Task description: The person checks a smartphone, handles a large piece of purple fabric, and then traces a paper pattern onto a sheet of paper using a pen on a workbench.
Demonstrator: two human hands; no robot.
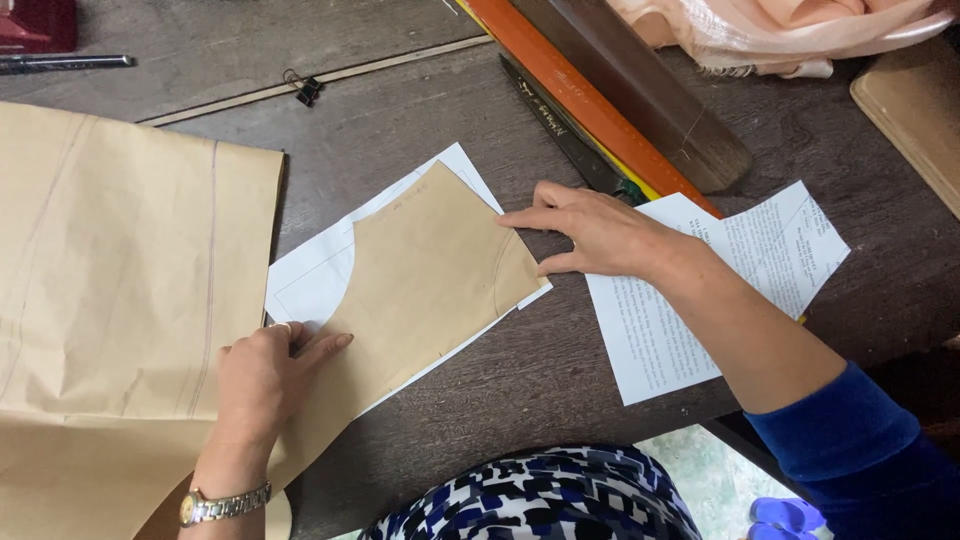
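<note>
Brown pattern piece (430, 270) — white paper (310, 280) beneath

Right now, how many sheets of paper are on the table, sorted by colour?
Brown kraft paper pieces: 2, the large sheet and the curved pattern piece
White paper sheets: 3, one blank and two printed
Total: 5

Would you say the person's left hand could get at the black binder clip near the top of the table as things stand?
Probably yes. The left hand rests on the brown pattern piece, and only bare table and flat paper lie between it and the binder clip, though it is a long stretch.
</note>
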